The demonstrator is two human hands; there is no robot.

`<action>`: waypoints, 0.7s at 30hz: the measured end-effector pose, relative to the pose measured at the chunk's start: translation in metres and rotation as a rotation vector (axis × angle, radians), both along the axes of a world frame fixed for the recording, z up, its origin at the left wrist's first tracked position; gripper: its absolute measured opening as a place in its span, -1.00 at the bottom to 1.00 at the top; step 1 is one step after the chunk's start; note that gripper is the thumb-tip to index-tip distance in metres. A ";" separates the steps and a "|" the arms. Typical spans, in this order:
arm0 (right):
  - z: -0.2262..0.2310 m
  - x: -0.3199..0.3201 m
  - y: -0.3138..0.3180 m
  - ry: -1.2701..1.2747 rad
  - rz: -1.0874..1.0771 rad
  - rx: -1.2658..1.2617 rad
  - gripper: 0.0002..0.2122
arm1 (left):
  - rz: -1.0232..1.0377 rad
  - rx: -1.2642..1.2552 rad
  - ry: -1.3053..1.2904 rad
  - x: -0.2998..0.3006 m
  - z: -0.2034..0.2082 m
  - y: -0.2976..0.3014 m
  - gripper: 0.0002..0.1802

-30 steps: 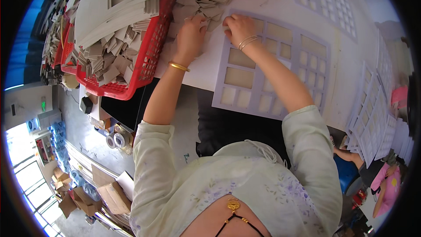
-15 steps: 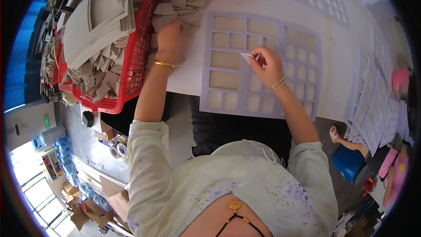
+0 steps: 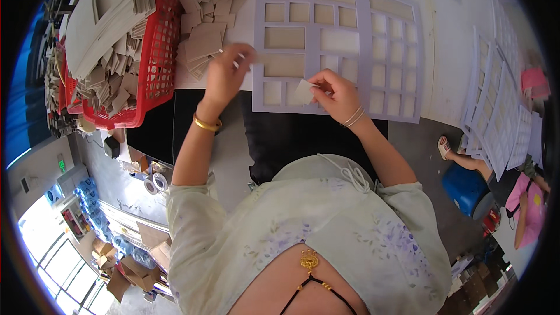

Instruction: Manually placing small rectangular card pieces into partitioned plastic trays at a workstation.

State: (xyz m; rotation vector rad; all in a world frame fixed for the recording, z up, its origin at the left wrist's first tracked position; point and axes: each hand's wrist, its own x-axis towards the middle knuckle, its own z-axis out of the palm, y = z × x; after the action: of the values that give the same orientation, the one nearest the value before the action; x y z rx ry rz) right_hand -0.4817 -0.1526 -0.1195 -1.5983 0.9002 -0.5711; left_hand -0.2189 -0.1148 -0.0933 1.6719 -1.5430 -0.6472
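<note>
A pale lilac grid frame (image 3: pixel 363 58) with many rectangular cells lies on the white table (image 3: pixel 449 41); most cells hold beige cardboard pieces. My right hand (image 3: pixel 335 94) pinches a small beige cardboard piece (image 3: pixel 304 91) over the frame's near edge. My left hand (image 3: pixel 226 71) hovers at the frame's left edge, next to a loose heap of cardboard pieces (image 3: pixel 204 20); it is blurred, and something thin and pale shows at its fingers. A gold bangle sits on my left wrist.
A red plastic basket (image 3: pixel 153 52) full of cardboard offcuts and grey boards stands at the left. More lilac frames (image 3: pixel 496 105) are stacked at the right, another at the far edge. A seated person (image 3: pixel 519 192) and a blue stool (image 3: pixel 466 186) are at the lower right.
The view has tilted so the frame sits higher. My right hand came back toward me with a cardboard piece. My left hand left the cardboard heap and moved right to the frame's edge.
</note>
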 end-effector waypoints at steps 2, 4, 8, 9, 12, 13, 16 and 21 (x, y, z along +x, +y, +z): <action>-0.001 0.007 0.003 -0.028 0.041 -0.009 -0.91 | -0.063 0.081 0.032 -0.007 0.001 0.018 -0.85; -0.002 0.013 0.003 -0.012 0.071 0.003 -0.91 | -0.187 0.227 0.121 -0.012 0.000 0.031 -0.84; -0.007 0.025 -0.004 0.060 0.148 -0.089 -0.88 | -0.181 0.230 0.074 -0.016 -0.004 0.038 -0.85; -0.008 0.025 -0.005 0.110 0.153 -0.021 -0.87 | -0.178 0.229 0.075 -0.016 -0.005 0.038 -0.85; -0.007 0.026 -0.007 0.135 0.160 -0.059 -0.88 | -0.217 0.173 0.098 -0.015 -0.008 0.030 -0.87; -0.007 0.025 -0.007 0.116 0.170 -0.081 -0.88 | -0.241 0.212 0.100 -0.015 -0.008 0.028 -0.87; -0.006 0.025 -0.006 0.113 0.155 -0.076 -0.88 | -0.285 0.217 0.047 -0.017 -0.011 0.022 -0.88; -0.008 0.026 -0.007 0.137 0.136 0.007 -0.88 | -0.300 0.134 -0.115 -0.023 -0.016 0.023 -0.89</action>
State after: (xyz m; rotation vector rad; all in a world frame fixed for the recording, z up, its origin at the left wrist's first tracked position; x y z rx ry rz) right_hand -0.4560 -0.1594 -0.1273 -1.6937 0.8855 -0.3661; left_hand -0.2415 -0.0917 -0.1090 1.6113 -1.8913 -0.8373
